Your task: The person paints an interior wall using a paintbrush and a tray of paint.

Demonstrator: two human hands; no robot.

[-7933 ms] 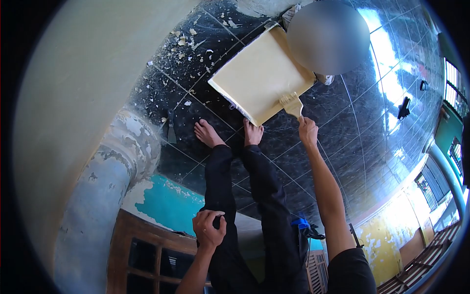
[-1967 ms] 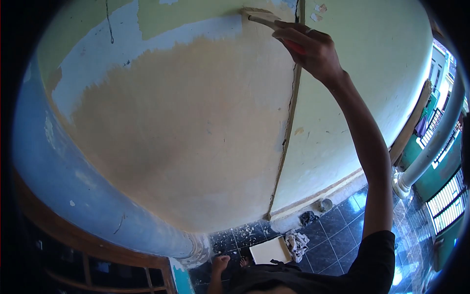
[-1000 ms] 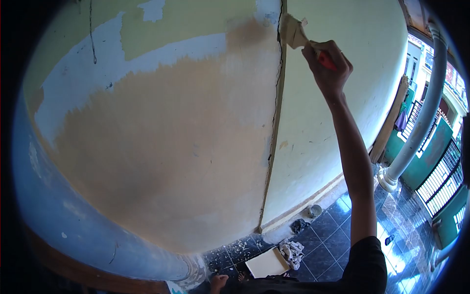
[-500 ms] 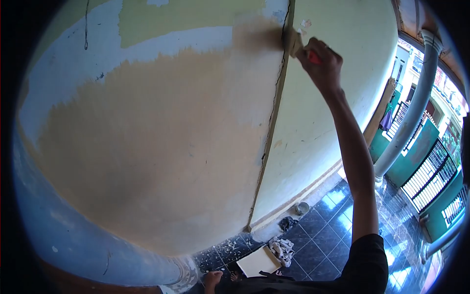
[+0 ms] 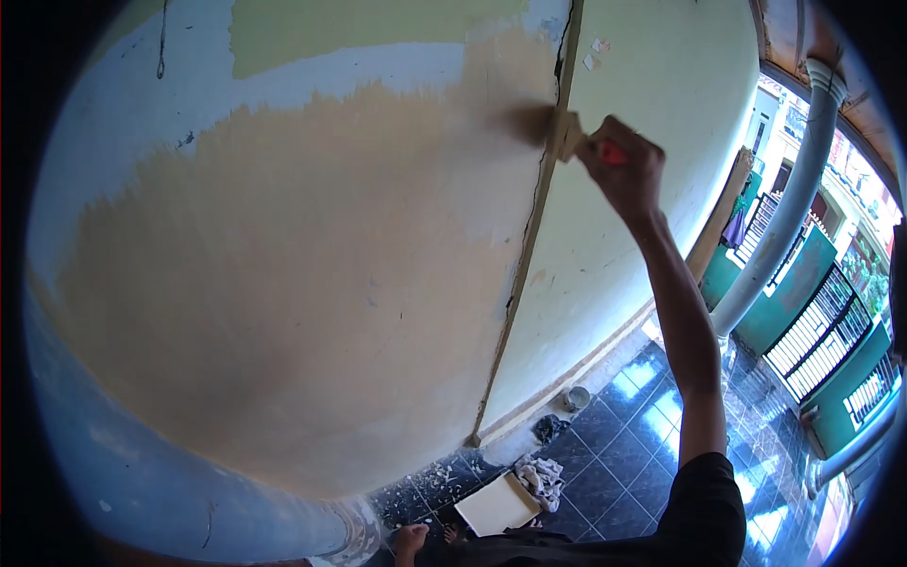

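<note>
My right hand is raised, its fingers wrapped round the red handle of a wide flat paintbrush. The bristles are at the wall's cracked vertical edge, over the strip where two wall faces meet. To the left of the brush, a large beige coated area covers most of the wall, with bare whitish and pale green parts above it. Low in the view, my left hand hangs near my body with its fingers curled in; nothing shows in it.
On the dark tiled floor lie a cream tray-like board, a crumpled cloth, a black crumpled bag and a small bucket. White flakes lie along the wall's foot. A pillar and green gate stand right.
My right hand and the paintbrush have moved down along the wall's edge. Beige coating now shows at the upper spot where the brush was. My left hand stays low.
</note>
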